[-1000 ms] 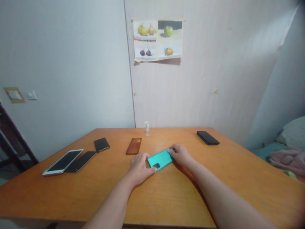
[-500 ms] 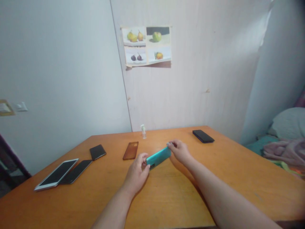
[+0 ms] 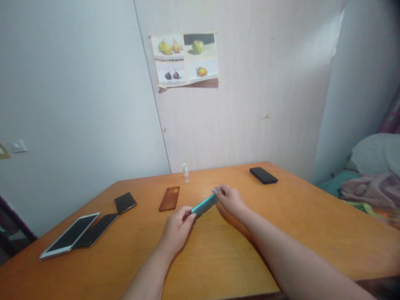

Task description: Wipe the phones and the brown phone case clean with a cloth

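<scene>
A teal smartphone (image 3: 204, 205) is held above the table, tilted so that mostly a narrow side of it shows. My left hand (image 3: 178, 227) grips its left end between thumb and fingers. At the other end, my right hand (image 3: 229, 198) pinches the phone's corner; a small pale bit shows at those fingertips, too small to make out. Behind my left hand a brown translucent phone case (image 3: 169, 198) lies on the table, touched by neither hand.
On the wooden table (image 3: 218, 258), a white tablet (image 3: 70, 235) and two dark devices (image 3: 96, 230) (image 3: 125, 203) lie at left. A small clear pump bottle (image 3: 186, 173) stands at the back. A black phone-like item (image 3: 263, 175) lies back right. A bed with bedding (image 3: 368, 187) is beyond.
The phone has turned in my hands, so less of its teal back shows and it looks thinner. Both hands still hold it. The whole view has shifted slightly.
</scene>
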Available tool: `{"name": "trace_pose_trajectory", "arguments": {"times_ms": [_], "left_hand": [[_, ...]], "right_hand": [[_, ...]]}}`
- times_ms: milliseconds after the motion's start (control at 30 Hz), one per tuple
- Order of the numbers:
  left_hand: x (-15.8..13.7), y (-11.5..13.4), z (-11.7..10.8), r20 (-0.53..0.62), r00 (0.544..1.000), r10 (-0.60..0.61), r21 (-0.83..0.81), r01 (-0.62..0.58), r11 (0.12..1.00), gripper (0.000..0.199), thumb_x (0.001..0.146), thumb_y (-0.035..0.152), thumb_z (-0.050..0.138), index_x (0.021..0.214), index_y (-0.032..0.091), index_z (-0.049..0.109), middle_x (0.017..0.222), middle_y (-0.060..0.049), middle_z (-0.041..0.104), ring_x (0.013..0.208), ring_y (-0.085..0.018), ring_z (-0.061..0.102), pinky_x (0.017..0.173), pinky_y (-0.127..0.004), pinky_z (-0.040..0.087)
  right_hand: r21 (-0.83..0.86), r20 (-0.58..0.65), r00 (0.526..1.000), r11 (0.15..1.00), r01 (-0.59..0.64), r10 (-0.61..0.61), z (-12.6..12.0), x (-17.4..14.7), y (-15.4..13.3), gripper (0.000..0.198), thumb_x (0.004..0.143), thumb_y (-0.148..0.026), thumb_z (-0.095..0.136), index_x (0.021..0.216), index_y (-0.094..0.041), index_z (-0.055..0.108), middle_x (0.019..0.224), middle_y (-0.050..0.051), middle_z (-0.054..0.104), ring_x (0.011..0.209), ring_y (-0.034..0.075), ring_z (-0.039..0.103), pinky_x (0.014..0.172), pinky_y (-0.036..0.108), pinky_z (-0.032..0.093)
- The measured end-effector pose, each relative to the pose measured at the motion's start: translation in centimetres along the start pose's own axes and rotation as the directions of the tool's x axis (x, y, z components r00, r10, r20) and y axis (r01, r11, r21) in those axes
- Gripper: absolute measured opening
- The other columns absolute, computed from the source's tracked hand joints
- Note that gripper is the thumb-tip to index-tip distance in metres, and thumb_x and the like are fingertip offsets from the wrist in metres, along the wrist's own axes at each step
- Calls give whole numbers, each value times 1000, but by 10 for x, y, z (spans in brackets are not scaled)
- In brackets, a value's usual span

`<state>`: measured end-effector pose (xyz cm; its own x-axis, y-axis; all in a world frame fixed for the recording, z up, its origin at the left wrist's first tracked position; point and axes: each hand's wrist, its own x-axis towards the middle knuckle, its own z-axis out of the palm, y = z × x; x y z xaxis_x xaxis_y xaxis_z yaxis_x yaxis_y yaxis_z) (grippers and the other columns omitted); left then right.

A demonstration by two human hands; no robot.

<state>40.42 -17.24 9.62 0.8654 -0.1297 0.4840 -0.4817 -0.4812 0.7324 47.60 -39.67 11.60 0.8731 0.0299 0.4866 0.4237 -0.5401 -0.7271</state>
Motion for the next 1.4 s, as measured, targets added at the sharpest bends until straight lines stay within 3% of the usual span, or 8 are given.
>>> {"name": "trace_pose_trajectory", "arguments": {"times_ms": [133,300,533,800,1033,1167,1267,1400], "left_hand": [[1,-1,0,13,1000,-3,8,3,1000,18,89,34,57,94,19,66,83,-1,69,77,-17,62,71,-24,45],[1,0,-1,26,1000,-4,-12,5,1000,18,89,34,56,94,19,65,83,-1,69,78,-17,62,72,-24,45],[2,-2,1,-1,1000,-11,-46,11,999,18,87,35,58,92,19,66,83,-1,69,77,-17,63,72,-24,46],[1,3,1,38,999,-6,-82,10,997,22,89,36,57,96,19,68,91,-4,72,83,-18,63,77,-25,48],[1,2,1,19,1000,-3,-21,3,1000,19,88,35,58,93,19,67,82,-1,70,77,-17,63,71,-24,46],[1,2,2,22,1000,0,-18,0,1000,18,89,34,58,94,19,67,83,-1,70,77,-16,62,71,-23,46],[0,3,1,57,998,3,-46,0,999,20,91,35,56,96,19,66,89,-2,71,82,-17,63,75,-24,47],[0,4,0,38,999,-7,-41,9,999,21,90,36,56,95,19,67,87,-2,71,80,-17,63,74,-24,46]], "right_hand": [[16,-13,1000,1000,-26,26,5,-4,2,22,87,-35,55,84,-18,69,74,4,68,69,18,60,63,27,42],[223,130,984,970,93,-124,31,-20,-11,19,87,-32,55,88,-20,69,82,1,71,75,16,63,68,24,46],[106,-48,994,990,-89,95,-1,5,12,25,85,-37,54,83,-17,69,71,3,67,67,18,60,63,28,45],[336,258,934,929,152,-246,43,-36,-27,20,89,-28,54,96,-22,71,94,3,73,88,17,65,78,27,48],[45,24,999,999,-29,28,2,-6,-6,21,87,-31,55,86,-18,71,76,4,71,73,19,62,70,29,47],[132,110,990,989,72,-87,16,-20,-17,20,89,-27,53,90,-20,72,88,3,73,82,17,64,74,26,47],[239,263,925,947,214,-275,33,-36,-33,20,90,-24,52,95,-22,71,91,1,73,85,16,65,77,25,47],[176,206,963,975,137,-173,25,-25,-25,20,89,-29,55,93,-21,72,88,3,73,82,17,65,74,26,47]]}}
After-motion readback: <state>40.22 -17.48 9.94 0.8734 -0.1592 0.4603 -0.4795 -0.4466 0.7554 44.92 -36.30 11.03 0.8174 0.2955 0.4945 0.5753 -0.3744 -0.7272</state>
